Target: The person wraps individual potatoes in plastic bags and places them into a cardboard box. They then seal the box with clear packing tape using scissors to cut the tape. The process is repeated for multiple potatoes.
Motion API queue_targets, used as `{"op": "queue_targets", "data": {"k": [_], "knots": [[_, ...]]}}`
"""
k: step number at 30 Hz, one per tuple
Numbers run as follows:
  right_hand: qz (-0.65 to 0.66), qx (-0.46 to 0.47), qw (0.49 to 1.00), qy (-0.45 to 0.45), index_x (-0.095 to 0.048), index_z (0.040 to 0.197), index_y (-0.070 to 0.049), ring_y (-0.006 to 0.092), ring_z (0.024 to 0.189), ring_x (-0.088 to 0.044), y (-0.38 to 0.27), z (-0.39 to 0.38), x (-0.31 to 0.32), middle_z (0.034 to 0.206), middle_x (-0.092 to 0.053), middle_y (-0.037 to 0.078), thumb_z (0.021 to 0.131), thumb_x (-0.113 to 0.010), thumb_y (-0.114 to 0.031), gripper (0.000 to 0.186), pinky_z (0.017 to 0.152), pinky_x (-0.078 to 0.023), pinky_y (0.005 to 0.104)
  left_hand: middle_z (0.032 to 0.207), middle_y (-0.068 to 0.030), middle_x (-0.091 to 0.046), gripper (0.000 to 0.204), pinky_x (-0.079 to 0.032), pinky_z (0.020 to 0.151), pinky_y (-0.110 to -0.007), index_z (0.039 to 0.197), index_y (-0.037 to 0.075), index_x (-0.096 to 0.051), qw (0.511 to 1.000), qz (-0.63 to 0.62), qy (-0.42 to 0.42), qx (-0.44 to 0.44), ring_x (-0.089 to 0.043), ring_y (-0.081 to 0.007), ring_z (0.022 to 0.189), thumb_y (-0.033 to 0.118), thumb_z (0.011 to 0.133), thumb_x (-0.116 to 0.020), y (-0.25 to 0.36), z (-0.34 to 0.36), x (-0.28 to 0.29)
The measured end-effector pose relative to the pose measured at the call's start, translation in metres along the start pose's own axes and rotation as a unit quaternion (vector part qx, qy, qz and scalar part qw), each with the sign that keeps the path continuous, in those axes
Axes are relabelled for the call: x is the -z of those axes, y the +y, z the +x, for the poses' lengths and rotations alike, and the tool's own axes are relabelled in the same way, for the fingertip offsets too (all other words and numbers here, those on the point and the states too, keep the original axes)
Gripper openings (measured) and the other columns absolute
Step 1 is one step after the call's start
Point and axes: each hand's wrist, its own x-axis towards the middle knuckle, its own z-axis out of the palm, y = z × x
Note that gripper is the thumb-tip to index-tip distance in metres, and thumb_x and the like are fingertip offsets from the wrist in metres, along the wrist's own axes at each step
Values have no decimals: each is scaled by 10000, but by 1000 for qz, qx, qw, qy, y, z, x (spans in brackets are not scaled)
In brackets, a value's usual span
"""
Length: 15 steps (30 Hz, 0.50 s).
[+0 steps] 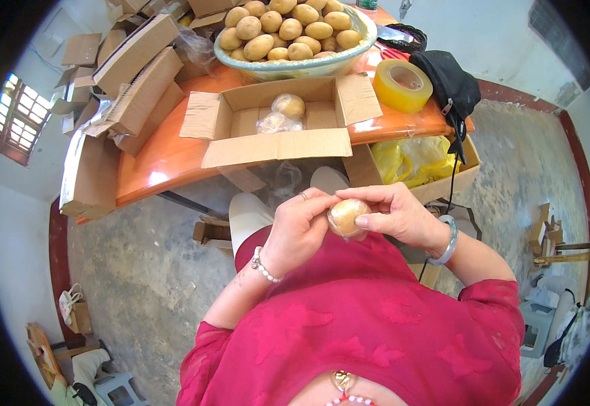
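Between my two hands, above my lap, is a round yellow-brown potato (346, 218) wrapped in clear plastic film. My right hand (400, 215) is closed around its right side, with the thumb across the front. From the left, my left hand (300, 229) pinches at the potato's upper left, where the film is gathered; its fingertips are partly hidden. Just beyond the hands, an open cardboard box (278, 149) stands at the table's near edge. Inside it lie a wrapped potato (289, 105) and more bunched clear film (276, 123) around something.
A large pale bowl (295, 68) heaped with potatoes stands behind the box on the orange table (147, 169). Yellow tape (403, 86) and a black bag (449, 81) sit to its right. Cardboard boxes (136, 64) pile up at the left. Below the table, a box holds yellow plastic bags (413, 161).
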Motion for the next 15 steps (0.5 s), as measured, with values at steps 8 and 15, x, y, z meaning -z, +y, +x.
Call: {"op": "queue_targets", "data": {"k": [8,15], "knots": [[-89,70,993,41,-588,1211,40,111,958,-618,-33,4,-1,1079,-655,71,833,-653,-37,391,846,-516,265,804,-108,-639,251,-507,650,-332,1012,24,-669,989,121,30,77,-639,-246,736,-21,765,-654,31,6,23],[-236,156,953,113,-599,1187,49,121,847,-653,-99,51,31,992,-666,89,869,-605,-213,412,648,-524,228,1229,-89,-597,560,-402,1008,-426,1141,69,-631,892,419,116,-125,-509,-319,1195,140,622,-829,17,30,79]]}}
